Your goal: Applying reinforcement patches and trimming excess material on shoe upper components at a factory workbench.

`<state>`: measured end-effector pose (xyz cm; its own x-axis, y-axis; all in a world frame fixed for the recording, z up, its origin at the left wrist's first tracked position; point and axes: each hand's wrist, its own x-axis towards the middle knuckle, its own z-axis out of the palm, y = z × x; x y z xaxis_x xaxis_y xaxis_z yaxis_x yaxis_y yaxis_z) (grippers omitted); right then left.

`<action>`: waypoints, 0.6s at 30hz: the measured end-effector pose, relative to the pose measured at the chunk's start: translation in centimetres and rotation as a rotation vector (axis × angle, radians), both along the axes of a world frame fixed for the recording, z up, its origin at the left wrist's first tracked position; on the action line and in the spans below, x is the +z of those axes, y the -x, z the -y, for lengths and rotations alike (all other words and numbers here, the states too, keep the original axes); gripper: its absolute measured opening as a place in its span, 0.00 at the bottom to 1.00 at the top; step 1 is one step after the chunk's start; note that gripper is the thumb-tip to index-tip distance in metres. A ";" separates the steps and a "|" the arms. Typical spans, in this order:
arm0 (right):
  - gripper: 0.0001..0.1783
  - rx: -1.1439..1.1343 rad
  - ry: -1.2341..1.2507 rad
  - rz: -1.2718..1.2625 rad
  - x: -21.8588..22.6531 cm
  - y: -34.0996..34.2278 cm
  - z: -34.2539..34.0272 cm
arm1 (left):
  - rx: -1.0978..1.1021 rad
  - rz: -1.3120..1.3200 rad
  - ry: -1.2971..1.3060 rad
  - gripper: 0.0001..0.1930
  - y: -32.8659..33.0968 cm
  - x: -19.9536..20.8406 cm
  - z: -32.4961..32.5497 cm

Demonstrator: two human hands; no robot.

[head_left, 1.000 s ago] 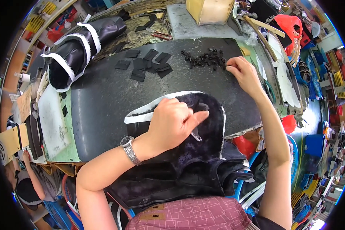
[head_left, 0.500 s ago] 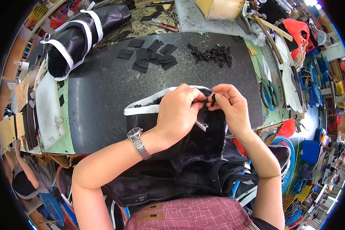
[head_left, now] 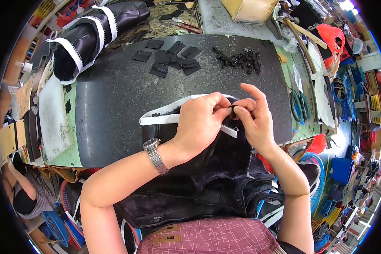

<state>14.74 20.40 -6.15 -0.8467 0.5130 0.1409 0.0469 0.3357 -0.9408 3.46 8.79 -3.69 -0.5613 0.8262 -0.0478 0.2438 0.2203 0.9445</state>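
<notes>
While pinching a small black piece (head_left: 233, 113) between thumb and fingertips of the right hand (head_left: 257, 127), one finger lifted clear, also has the left hand (head_left: 199, 127) closed just beside it, apparently on the edge of a black boot (head_left: 224, 156), though too covered by the fingers to be certain. Works right over that boot, spread beneath the grip and toward the body, with a white-taped edge (head_left: 158, 120) running off to the left and a short white strip (head_left: 229, 132) just below the fingertips. Looks like fitting the piece at that edge; impossible to tell whether seated. Next, seems to call for lining up both pinches, then pressing firmly without letting the edge slip. Beyond the grip, has loose black clips (head_left: 241, 61) straight ahead and dark fabric patches (head_left: 169, 59) ahead to the left.
</notes>
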 end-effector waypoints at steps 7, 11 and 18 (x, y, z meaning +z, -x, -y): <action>0.32 0.002 -0.186 0.148 0.4 -1.0 0.6 | -0.061 0.065 -0.030 0.05 0.1 -0.7 -0.5; 0.10 0.070 -0.426 0.075 3.2 -3.0 -0.3 | -0.137 -0.268 0.012 0.09 0.2 -0.7 -0.4; 0.08 0.708 -0.408 0.156 5.6 -7.0 -0.4 | -0.129 -0.403 -0.068 0.08 0.0 -0.7 -1.2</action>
